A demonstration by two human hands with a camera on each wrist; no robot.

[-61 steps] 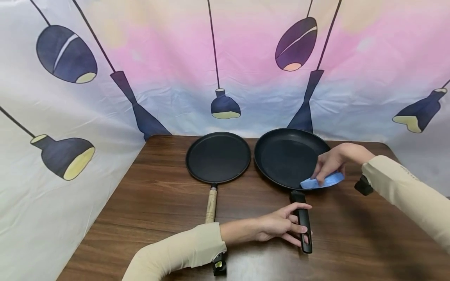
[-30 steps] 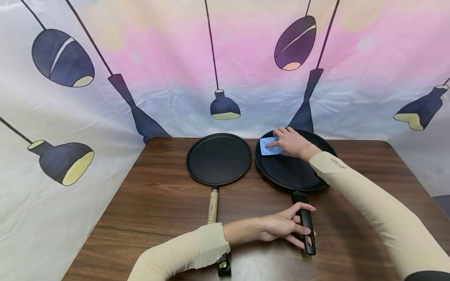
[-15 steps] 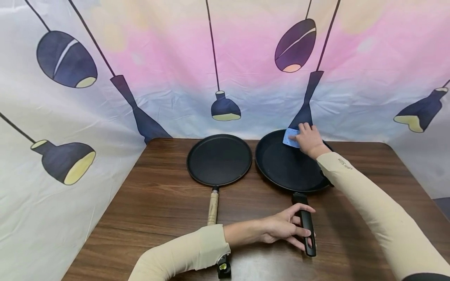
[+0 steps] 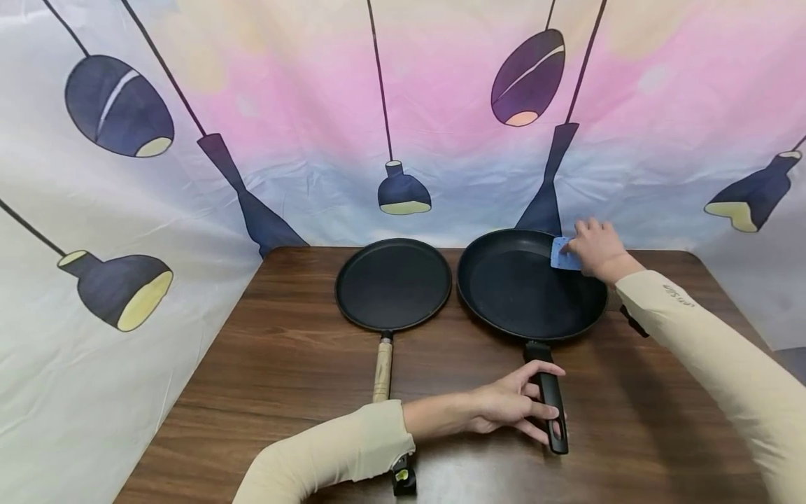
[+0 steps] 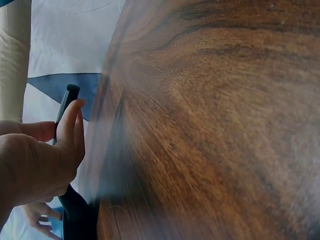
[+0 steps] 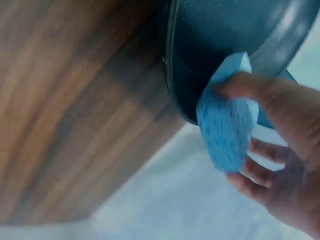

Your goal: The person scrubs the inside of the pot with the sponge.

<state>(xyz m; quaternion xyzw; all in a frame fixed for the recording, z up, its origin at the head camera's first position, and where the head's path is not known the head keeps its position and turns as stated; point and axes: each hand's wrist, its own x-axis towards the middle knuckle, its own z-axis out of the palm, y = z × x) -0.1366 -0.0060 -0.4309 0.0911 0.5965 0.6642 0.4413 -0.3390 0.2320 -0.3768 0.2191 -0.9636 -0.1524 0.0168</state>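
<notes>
I see room over the deep pan from its left (the right hand blocks the far right rim).

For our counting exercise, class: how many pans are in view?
2: the flat pan on the left and the deeper pan on the right, its black handle held by the left hand.

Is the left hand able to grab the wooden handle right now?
Probably not right now: the left hand is busy holding the black handle. It would likely have to let go first. The wooden handle looks close, though its lower end is hidden behind the left sleeve.
</notes>
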